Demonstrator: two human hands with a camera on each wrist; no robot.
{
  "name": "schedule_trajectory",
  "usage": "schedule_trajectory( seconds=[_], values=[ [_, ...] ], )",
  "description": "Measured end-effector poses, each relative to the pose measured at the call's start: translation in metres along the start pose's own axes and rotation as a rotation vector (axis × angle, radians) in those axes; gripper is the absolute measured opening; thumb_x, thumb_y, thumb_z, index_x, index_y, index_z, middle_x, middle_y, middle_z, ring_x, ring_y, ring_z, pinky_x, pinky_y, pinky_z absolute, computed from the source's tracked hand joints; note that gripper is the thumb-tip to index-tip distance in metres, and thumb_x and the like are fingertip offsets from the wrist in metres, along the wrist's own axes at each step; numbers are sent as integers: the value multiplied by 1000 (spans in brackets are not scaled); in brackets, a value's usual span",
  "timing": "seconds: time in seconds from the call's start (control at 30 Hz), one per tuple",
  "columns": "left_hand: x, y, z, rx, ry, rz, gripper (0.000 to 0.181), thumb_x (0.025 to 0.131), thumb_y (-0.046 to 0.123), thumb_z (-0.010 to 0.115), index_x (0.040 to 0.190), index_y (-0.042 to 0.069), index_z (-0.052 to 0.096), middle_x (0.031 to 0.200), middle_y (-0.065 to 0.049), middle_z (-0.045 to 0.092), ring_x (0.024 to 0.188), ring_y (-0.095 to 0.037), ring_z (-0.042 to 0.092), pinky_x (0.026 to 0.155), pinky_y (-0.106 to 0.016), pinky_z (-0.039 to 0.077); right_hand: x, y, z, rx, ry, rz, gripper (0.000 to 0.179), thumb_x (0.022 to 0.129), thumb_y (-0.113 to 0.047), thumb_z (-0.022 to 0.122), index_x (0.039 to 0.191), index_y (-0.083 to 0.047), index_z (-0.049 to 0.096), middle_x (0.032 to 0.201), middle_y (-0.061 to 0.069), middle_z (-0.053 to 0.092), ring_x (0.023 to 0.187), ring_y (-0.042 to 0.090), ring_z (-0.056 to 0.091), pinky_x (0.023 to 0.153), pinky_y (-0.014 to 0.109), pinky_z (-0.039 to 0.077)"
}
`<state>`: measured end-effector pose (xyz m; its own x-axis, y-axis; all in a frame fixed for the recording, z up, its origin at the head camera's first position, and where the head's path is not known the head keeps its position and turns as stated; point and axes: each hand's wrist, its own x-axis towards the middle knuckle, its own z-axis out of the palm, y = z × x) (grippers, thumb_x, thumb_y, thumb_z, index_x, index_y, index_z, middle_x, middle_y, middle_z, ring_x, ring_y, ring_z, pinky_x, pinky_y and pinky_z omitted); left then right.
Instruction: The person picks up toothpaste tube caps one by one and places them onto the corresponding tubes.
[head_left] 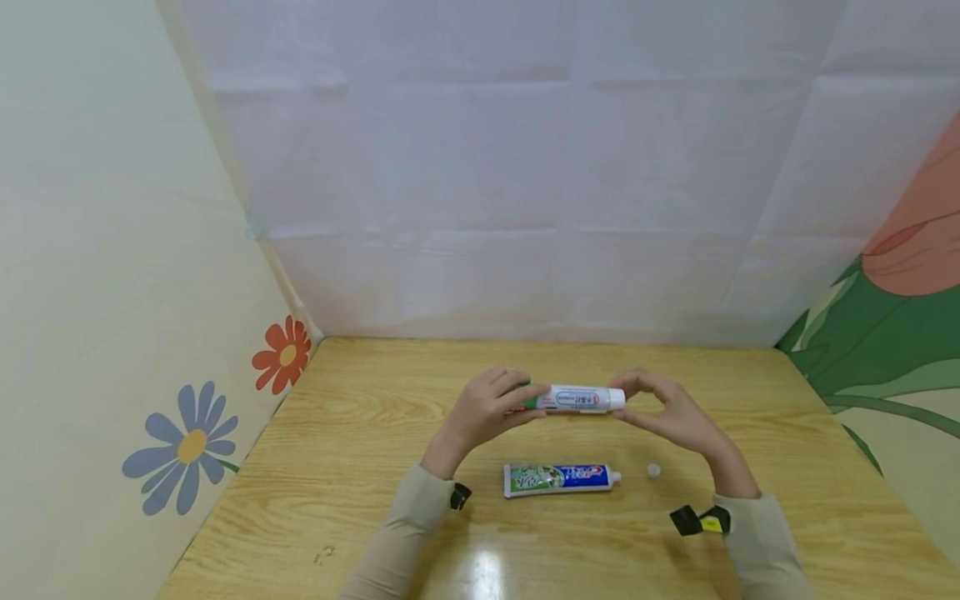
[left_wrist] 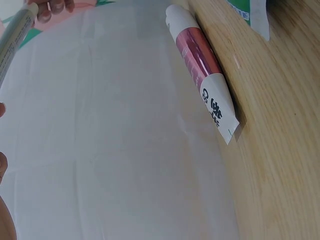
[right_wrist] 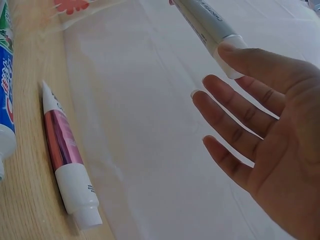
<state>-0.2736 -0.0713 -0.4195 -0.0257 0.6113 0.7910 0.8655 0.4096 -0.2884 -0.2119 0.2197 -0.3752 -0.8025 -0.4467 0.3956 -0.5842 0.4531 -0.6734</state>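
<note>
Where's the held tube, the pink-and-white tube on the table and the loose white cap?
Held tube (head_left: 579,399): head view, white printed side.
Pink-and-white tube (left_wrist: 201,62): left wrist view, pink band.
Loose white cap (head_left: 654,471): head view, middle of the cap.

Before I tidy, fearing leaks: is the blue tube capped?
Uncapped: the blue tube shows a bare nozzle; a white cap lies apart.

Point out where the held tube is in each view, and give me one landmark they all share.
Head: the held tube is right of centre, below mid-height, between the left hand and right hand.
Left wrist: top-left corner, cut off by the left edge.
Right wrist: at the top, right of centre, slanting down to the thumb.
Shared landmark: the right hand, at one end of the held tube.
</note>
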Motion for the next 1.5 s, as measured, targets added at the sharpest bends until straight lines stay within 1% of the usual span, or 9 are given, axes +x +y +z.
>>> schedule_trajectory(
  seconds=[0.37, 0.6, 0.8, 0.93, 1.03, 1.17, 1.3, 1.4, 1.5],
  values=[
    [0, 1, 0, 4, 1, -2, 38, 79, 37, 71, 111, 17, 68, 93, 0, 62, 66, -8, 45, 58, -18, 37, -2, 3, 1, 0, -22, 40, 27, 84, -9, 68, 110, -9, 61, 97, -1, 63, 90, 7, 57, 91, 60, 37],
    [-1, 1, -1, 5, -5, -7, 37, 80, 37, 71, 111, 17, 68, 93, 0, 62, 67, -8, 45, 58, -18, 37, -3, 28, 4, -1, -26, 48, 25, 86, -12, 66, 110, -15, 62, 97, -4, 63, 91, 8, 57, 93, 62, 34],
    [-2, 2, -1, 5, -7, -14, 37, 80, 37, 71, 111, 18, 68, 94, -1, 62, 68, -9, 46, 59, -18, 38, -2, 1, 1, 9, -34, 45, 24, 85, -9, 66, 108, -8, 62, 95, -1, 64, 89, 8, 57, 91, 62, 35],
    [-2, 2, -1, 1, -9, -23, 41, 75, 36, 75, 111, 18, 68, 94, -1, 62, 68, -8, 47, 59, -18, 38, -2, -4, 1, -7, -24, 38, 26, 84, -10, 68, 109, -8, 61, 94, -2, 64, 89, 8, 57, 90, 62, 36],
    [-1, 2, -2, -3, -12, -27, 42, 75, 35, 75, 111, 18, 68, 94, -1, 63, 68, -8, 48, 59, -18, 39, -1, 0, 3, -28, -11, 17, 28, 83, -11, 69, 110, -8, 62, 96, -1, 64, 89, 8, 57, 89, 58, 38],
    [-1, 2, -2, -18, -26, -39, 41, 76, 35, 74, 112, 17, 67, 95, -1, 63, 69, -8, 48, 59, -18, 39, -1, 18, 6, -57, 6, 5, 28, 83, -10, 69, 110, -11, 63, 99, -1, 65, 89, 7, 57, 88, 51, 39],
    [-1, 1, -1, -53, -51, -65, 47, 72, 33, 78, 114, 17, 66, 96, 0, 63, 72, -8, 50, 62, -18, 41, 0, 34, 7, -85, 13, -2, 29, 83, -12, 69, 111, -15, 64, 100, -5, 65, 89, 7, 57, 88, 46, 39],
    [-2, 0, 0, -76, -79, -87, 49, 72, 33, 77, 117, 16, 64, 98, 0, 63, 78, -9, 54, 68, -19, 46, 0, 37, 6, -115, 23, -24, 29, 83, -13, 69, 111, -17, 63, 99, -7, 64, 88, 6, 58, 85, 41, 43],
    [-4, -1, 2, -86, -118, -102, 47, 78, 37, 71, 120, 17, 62, 100, 0, 64, 84, -9, 57, 74, -19, 48, 0, 40, 7, -152, 36, -62, 30, 82, -12, 70, 111, -17, 63, 98, -8, 64, 86, 6, 58, 79, 33, 48]
  ],
)
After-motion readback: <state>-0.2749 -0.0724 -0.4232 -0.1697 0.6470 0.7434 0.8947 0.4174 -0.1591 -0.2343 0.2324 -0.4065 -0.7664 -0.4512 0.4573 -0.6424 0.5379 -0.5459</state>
